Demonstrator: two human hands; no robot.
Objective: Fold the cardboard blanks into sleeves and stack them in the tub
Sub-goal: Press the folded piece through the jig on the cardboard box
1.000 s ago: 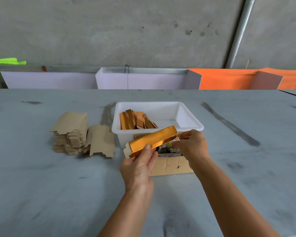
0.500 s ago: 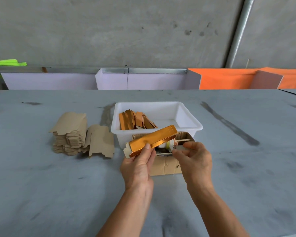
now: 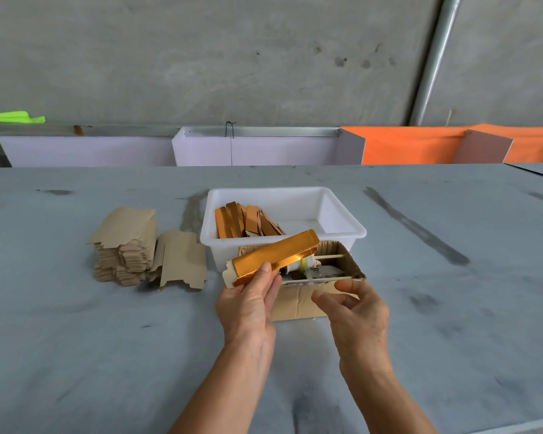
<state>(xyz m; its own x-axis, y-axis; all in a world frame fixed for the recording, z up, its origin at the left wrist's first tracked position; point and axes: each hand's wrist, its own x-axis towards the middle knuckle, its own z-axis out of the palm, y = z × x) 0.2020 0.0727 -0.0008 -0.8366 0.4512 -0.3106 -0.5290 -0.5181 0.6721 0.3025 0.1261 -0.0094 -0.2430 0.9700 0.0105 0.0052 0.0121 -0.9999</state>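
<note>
One folded sleeve (image 3: 275, 256) pinched in the left hand (image 3: 248, 303), right hand (image 3: 353, 311) loose and empty; tub (image 3: 345, 228) placement likely next.

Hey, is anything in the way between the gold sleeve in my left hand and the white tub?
Nothing visible blocks it. The gold sleeve in the left hand hangs above the small cardboard box, just in front of the white tub, whose right half is open.

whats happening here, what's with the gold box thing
A person is folding cardboard blanks into sleeves. The left hand holds a folded gold sleeve just in front of the white tub, which already holds several. The right hand is open and empty. A stack of flat blanks waits on the left.
</note>
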